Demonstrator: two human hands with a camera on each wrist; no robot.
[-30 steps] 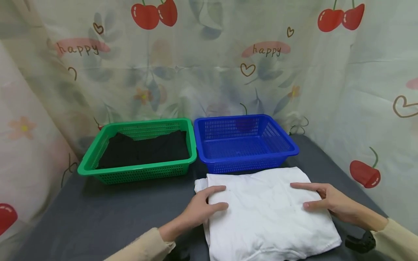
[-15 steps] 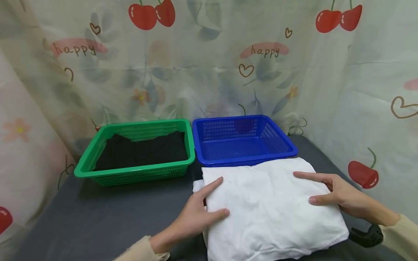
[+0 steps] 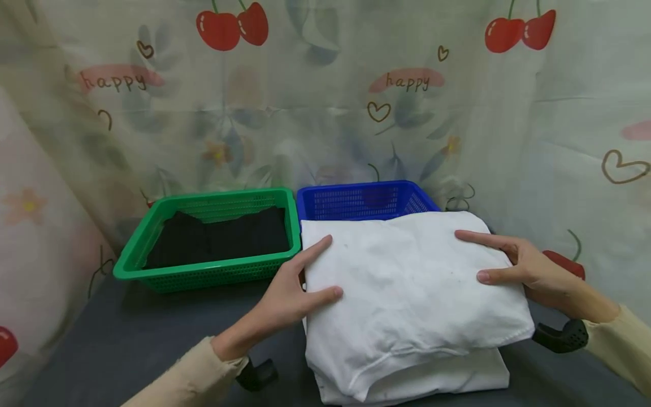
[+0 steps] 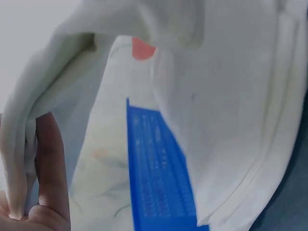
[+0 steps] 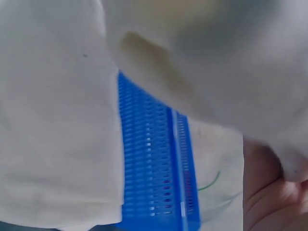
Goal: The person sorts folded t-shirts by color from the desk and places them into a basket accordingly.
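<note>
In the head view a folded white garment [image 3: 407, 277] hangs raised and tilted between both hands; its exact kind is not clear. My left hand [image 3: 287, 288] grips its left edge, thumb on top and the other fingers mostly hidden beneath. On the right edge, my right hand [image 3: 536, 271] pinches it the same way. Underneath lies another folded white cloth [image 3: 458, 373] on the table. The left wrist view shows the held fabric draping over fingers [image 4: 50, 168], with a gap above the lower cloth. The blue basket [image 3: 356, 185] stands behind, its front covered by the garment.
Left of the blue basket stands a green basket [image 3: 203, 267] with folded black cloth [image 3: 224, 237] inside. Both baskets sit on a dark grey table [image 3: 152, 339]. Behind and at the sides hang printed curtains [image 3: 305, 141]. Each wrist wears a black device [image 3: 561, 336].
Both hands have lifted the upper white garment off the lower one and moved it up and forward. It now hides the front of the blue basket.
</note>
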